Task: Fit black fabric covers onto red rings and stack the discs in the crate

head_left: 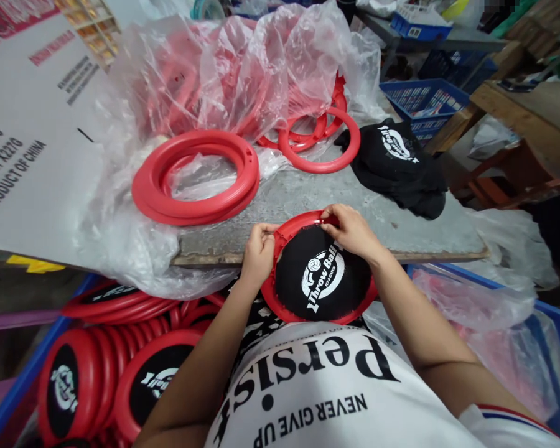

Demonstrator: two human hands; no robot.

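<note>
A red plastic ring (271, 292) with a black fabric disc (294, 267) printed "Throw Ball" across it leans between my body and the table edge. My left hand (260, 249) grips the ring's upper left rim, thumb and fingers pinched together. At the top of the ring, my right hand (350, 230) has its thumb and fingers closed on the rim where the fabric edge meets it. Farther back lie a stack of bare red rings (196, 208) and a single thin red ring (320, 167). A pile of black printed fabric discs (401, 162) rests to the right.
Clear plastic bags (270, 62) holding red parts cover the back of the grey table (289, 199). A large printed carton (32, 137) stands at left. Finished-looking red discs (98, 373) fill a blue crate below left; another blue crate (557, 330) with plastic sits at right.
</note>
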